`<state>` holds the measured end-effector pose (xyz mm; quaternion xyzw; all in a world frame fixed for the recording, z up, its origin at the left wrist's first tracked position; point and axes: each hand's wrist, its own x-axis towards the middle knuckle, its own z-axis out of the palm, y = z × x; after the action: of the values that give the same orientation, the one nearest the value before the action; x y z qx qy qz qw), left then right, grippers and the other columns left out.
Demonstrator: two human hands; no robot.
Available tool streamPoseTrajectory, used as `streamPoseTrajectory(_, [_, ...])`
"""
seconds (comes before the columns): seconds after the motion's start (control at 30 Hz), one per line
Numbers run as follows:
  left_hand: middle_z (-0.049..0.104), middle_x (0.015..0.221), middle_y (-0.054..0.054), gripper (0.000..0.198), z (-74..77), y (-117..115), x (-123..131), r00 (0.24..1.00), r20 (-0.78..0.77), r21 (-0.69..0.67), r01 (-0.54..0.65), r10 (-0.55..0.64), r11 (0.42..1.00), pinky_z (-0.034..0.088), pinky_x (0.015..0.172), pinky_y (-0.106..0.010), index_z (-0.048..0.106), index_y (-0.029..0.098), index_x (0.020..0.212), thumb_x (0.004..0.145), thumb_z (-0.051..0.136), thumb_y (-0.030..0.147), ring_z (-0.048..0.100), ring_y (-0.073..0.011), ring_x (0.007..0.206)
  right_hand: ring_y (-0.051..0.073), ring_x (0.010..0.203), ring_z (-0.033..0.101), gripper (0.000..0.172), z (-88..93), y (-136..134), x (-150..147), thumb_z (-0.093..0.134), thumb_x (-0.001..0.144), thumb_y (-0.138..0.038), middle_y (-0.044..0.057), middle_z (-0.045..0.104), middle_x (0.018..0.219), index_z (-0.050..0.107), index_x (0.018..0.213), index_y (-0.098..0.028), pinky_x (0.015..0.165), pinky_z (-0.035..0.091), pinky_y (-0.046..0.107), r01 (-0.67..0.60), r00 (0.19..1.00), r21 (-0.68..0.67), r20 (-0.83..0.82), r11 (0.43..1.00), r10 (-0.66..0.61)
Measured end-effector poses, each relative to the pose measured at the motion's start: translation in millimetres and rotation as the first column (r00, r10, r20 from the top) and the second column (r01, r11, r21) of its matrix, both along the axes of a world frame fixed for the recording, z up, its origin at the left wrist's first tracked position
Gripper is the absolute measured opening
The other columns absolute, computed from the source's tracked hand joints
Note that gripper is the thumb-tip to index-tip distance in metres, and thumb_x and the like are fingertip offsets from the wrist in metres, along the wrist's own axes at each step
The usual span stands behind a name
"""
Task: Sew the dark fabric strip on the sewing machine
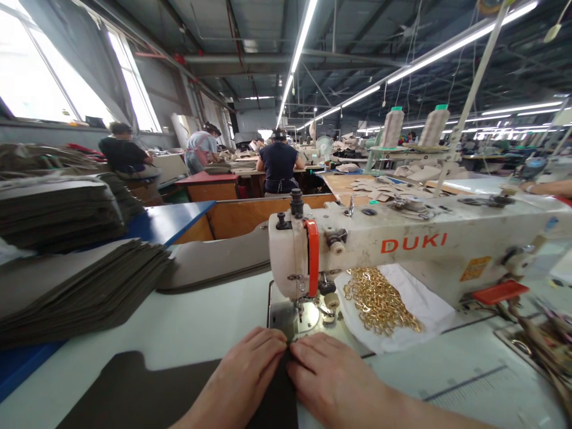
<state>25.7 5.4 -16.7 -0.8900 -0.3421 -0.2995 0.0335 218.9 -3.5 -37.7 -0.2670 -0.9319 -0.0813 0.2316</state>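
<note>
Both hands, left (243, 381) and right (333, 378), press flat, open, on dark fabric (134, 390) on a white table (192, 325) in a factory hall.

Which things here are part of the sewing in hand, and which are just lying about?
In use:
left hand
right hand
dark piece under both hands
sewing machine

Lying about:
gold rings on white cloth
stacked grey pieces
thread cones
</note>
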Motion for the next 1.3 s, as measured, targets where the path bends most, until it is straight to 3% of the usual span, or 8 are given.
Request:
streamPoseTrajectory(0.37, [0.072, 0.082, -0.001, 0.027, -1.3, 20, 10, 0.998, 0.036, 0.103, 0.041, -0.045, 0.994, 0.059, 0.069, -0.021, 0.062, 0.022, 0.088, 0.098, 0.037, 0.024, 0.069, -0.0134, 0.075, 0.021, 0.091, 0.054, 0.011, 12.6, 14, 10, 0.056, 0.089, -0.020, 0.006, 0.061, 0.097, 0.059, 0.097, -0.013, 0.083, 0.046, 0.033, 0.008, 0.989, 0.000, 0.146, 1.000, -0.008])
streamPoseTrajectory(0.73, [0.074, 0.078, -0.001, 0.031, 1.7, 48, 20, 0.991, 0.104, 0.112, 0.078, -0.089, 0.991, 0.060, 0.068, -0.020, 0.066, 0.023, 0.081, 0.097, 0.040, 0.028, 0.070, -0.0140, 0.073, 0.021, 0.094, 0.055, 0.010, -3.1, 34, 16, 0.057, 0.088, -0.017, 0.006, 0.060, 0.103, 0.057, 0.097, -0.013, 0.081, 0.047, 0.034, 0.066, 0.995, -0.053, 0.083, 0.996, -0.062])
streamPoseTrajectory(1.07, [0.074, 0.074, -0.001, 0.043, 2.5, 48, 20, 0.987, 0.158, 0.082, 0.013, -0.026, 0.997, 0.059, 0.067, -0.018, 0.070, 0.023, 0.076, 0.098, 0.037, 0.040, 0.070, -0.0131, 0.067, 0.022, 0.093, 0.057, 0.014, -1.7, 34, 16, 0.056, 0.086, -0.013, 0.007, 0.061, 0.106, 0.056, 0.100, -0.013, 0.078, 0.050, 0.036, 0.085, 0.993, -0.081, 0.090, 0.993, -0.078])
streamPoseTrajectory(1.3, [0.074, 0.074, -0.003, 0.049, 5.7, 49, 22, 0.993, 0.118, 0.138, 0.006, -0.023, 0.990, 0.059, 0.066, -0.018, 0.069, 0.020, 0.074, 0.100, 0.032, 0.039, 0.070, -0.0134, 0.069, 0.023, 0.099, 0.056, 0.011, 1.1, 32, 16, 0.059, 0.085, -0.012, 0.009, 0.062, 0.107, 0.056, 0.096, -0.013, 0.082, 0.050, 0.036, 0.085, 0.992, -0.074, 0.096, 0.994, -0.078])
